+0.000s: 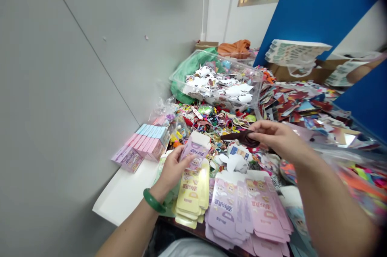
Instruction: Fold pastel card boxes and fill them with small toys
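Between a tall grey panel [75, 108] on the left and a slanting blue board [317, 15] at the upper right, a crowded desk [198, 231] shows its dark near edge. Toward its back sits a clear plastic bin [256, 86], heaped with white-backed paper cutouts [208, 83]; a green bag [183, 90] bulges at its left side. A white sheet [127, 196] sticks out at the near left, with a row of pink, blue and purple boxes [151, 142] at its far end. Along the near edge lie flat cartons in stacks: yellow [189, 196], purple [223, 206] and pink [264, 208]. Of the two hands, the left hand [173, 168] grips a small purple box [196, 150] above the yellow stack, its white end up. The right hand [273, 138] pinches a dark brown item [243, 138], too blurred to identify, over colourful small pieces [225, 122]. A green bangle [153, 201] circles the left wrist.
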### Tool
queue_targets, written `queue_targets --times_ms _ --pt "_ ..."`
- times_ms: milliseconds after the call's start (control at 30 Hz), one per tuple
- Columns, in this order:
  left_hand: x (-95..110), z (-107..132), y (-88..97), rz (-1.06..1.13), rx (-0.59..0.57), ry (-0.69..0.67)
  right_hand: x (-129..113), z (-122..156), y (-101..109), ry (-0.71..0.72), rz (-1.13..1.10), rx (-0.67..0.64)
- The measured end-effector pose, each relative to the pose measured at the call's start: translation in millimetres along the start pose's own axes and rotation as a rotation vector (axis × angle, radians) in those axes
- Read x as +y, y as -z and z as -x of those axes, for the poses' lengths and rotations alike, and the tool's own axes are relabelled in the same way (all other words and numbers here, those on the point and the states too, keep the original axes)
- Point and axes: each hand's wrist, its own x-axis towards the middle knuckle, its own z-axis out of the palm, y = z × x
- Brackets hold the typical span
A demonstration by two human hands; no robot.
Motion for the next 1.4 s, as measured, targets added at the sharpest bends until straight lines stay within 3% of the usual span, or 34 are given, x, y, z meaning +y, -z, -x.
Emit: queue_targets --times_ms 200,333,433,533,633,867,1033,1167,1267,1400 --pt "-1.0 10.6 -8.9 -0.094 -0.112 -0.045 -22.5 25.4 -9.0 0.094 0.048 -0.054" --pt "-0.8 16.6 -18.2 -0.086 -0.194 -0.078 -21.3 34.8 -21.2 0.166 0.295 -0.146" --pt "-0.4 20.5 -27.3 -0.054 -0.241 -0.049 -21.8 39.6 -36.5 0.339 0.551 -0.192" --pt "0.9 22.8 -37.6 -0.002 -0.263 -0.027 -18.5 45.4 -56.4 0.545 0.826 -0.048" --pt "0.7 22.5 -46.6 0.033 -0.233 -0.059 -12.1 54.1 -70.0 0.612 0.963 0.093" --pt "-10.6 21.3 -60.6 0.064 -0.185 -0.059 -6.9 70.5 -61.4 0.433 0.774 -0.049" --pt "-15.3 26.8 -71.1 0.147 -0.184 -0.035 12.2 66.7 -63.8 0.479 0.671 0.091" --pt "-12.4 33.1 -73.3 0.262 -0.296 0.145 23.3 60.5 -59.3 0.305 0.373 0.145" --pt "-11.8 36.0 -70.9 0.278 -0.332 0.190 23.4 59.3 -51.6 0.217 0.195 0.067" --pt "-15.8 37.1 -68.9 0.186 -0.345 0.151 21.6 60.3 -43.8 0.237 0.257 -0.141"
